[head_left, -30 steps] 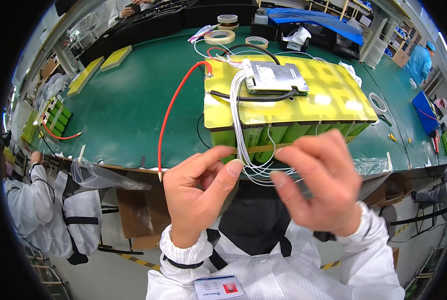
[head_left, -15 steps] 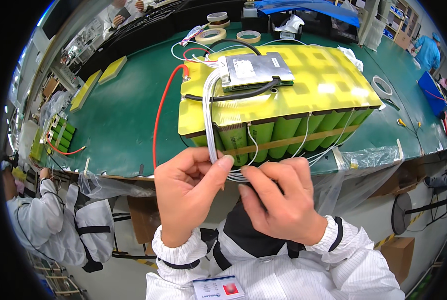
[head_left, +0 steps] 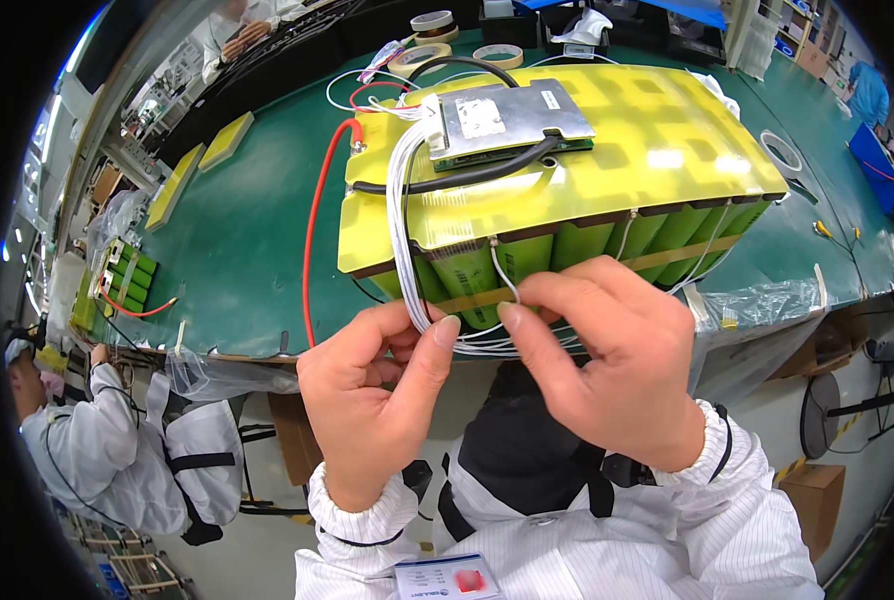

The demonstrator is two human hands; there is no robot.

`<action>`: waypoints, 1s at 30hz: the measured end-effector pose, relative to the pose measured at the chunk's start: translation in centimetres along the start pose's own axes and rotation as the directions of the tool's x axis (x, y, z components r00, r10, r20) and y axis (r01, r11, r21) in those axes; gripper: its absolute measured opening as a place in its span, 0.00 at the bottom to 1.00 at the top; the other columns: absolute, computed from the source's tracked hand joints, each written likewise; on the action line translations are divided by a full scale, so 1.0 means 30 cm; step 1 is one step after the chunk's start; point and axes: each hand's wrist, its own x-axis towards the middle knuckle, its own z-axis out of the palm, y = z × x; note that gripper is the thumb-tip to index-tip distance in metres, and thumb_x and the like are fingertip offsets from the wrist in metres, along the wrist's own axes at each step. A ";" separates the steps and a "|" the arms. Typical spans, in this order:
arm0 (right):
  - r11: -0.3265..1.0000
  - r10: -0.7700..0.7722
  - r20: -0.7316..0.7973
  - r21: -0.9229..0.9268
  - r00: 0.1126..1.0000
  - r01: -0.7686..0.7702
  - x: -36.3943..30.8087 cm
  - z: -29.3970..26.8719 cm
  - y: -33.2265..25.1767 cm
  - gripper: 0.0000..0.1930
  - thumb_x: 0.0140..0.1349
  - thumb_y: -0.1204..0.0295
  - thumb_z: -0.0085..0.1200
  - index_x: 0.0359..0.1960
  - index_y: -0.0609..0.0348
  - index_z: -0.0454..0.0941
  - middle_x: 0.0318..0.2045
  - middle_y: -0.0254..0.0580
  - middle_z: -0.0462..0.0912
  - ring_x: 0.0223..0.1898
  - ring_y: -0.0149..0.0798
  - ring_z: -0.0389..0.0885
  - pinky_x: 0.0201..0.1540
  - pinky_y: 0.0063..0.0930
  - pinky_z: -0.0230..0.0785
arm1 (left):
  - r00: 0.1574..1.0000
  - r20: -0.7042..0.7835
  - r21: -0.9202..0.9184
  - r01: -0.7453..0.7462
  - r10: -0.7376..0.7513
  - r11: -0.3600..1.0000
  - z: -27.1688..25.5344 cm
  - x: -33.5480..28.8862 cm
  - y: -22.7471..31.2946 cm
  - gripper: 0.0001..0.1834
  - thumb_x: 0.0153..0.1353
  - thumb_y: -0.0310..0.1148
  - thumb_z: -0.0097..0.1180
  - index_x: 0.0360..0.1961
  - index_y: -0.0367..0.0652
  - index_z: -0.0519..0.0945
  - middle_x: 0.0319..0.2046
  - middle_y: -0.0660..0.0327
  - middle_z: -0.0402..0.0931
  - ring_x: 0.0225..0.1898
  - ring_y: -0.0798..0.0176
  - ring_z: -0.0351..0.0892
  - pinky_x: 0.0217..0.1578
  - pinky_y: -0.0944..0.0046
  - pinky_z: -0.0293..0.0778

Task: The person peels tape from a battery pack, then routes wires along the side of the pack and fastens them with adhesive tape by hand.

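A battery pack (head_left: 657,165) with a yellow top sheet and a row of green cells along its side stands on the green bench. On its top lies a circuit board with a silver metal plate (head_left: 527,110). From there a bundle of white wires (head_left: 397,215) drops over the near edge, and my left hand (head_left: 372,400) is closed around it, thumb and fingers pinched. My right hand (head_left: 617,345) pinches a single white wire (head_left: 501,270) that comes down from the pack's upper edge. More white wires run below both hands, partly hidden by the fingers.
A red cable (head_left: 312,240) hangs left of the pack, and a black cable (head_left: 457,184) crosses its top. Tape rolls (head_left: 497,56) stand behind. Yellow pads (head_left: 227,138) and a smaller green cell pack (head_left: 127,275) lie left. A person in white (head_left: 97,450) works at the left.
My right hand has risen from the loose wires below the pack to the single wire at its side. My left hand keeps its hold on the bundle. The view has shifted slightly.
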 end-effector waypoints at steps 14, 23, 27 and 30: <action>0.985 -0.131 -0.023 -0.120 0.991 0.127 -0.001 0.009 0.043 0.09 0.52 0.80 0.66 0.35 0.60 0.82 0.25 0.38 0.78 0.19 0.40 0.78 0.20 0.30 0.69 | 0.903 -0.220 0.388 -0.265 0.368 0.883 0.053 -0.006 -0.083 0.09 0.59 0.24 0.70 0.37 0.31 0.82 0.26 0.60 0.82 0.22 0.73 0.77 0.22 0.74 0.72; 0.990 -0.069 -0.010 -0.121 0.998 0.067 0.002 -0.003 0.026 0.09 0.50 0.81 0.66 0.33 0.60 0.81 0.24 0.37 0.77 0.19 0.39 0.77 0.20 0.30 0.68 | 0.879 -0.264 0.342 -0.299 0.397 0.891 0.085 -0.005 -0.098 0.09 0.55 0.20 0.70 0.36 0.31 0.83 0.23 0.61 0.81 0.20 0.74 0.76 0.21 0.74 0.70; 0.990 -0.076 0.099 -0.107 0.992 0.087 -0.016 -0.030 0.036 0.11 0.49 0.77 0.68 0.35 0.60 0.83 0.23 0.36 0.76 0.19 0.38 0.77 0.19 0.30 0.68 | 0.963 -0.224 0.147 -0.117 0.148 0.982 0.059 -0.023 -0.082 0.08 0.56 0.21 0.70 0.35 0.30 0.84 0.22 0.60 0.82 0.21 0.74 0.77 0.21 0.73 0.72; 0.976 -0.111 0.192 -0.165 0.975 0.144 -0.045 -0.026 0.037 0.13 0.49 0.73 0.69 0.37 0.59 0.83 0.23 0.34 0.73 0.19 0.36 0.76 0.19 0.29 0.68 | 0.965 -0.206 0.148 -0.134 0.163 0.980 0.050 -0.024 -0.095 0.10 0.56 0.21 0.70 0.37 0.28 0.84 0.24 0.59 0.83 0.22 0.73 0.79 0.23 0.74 0.73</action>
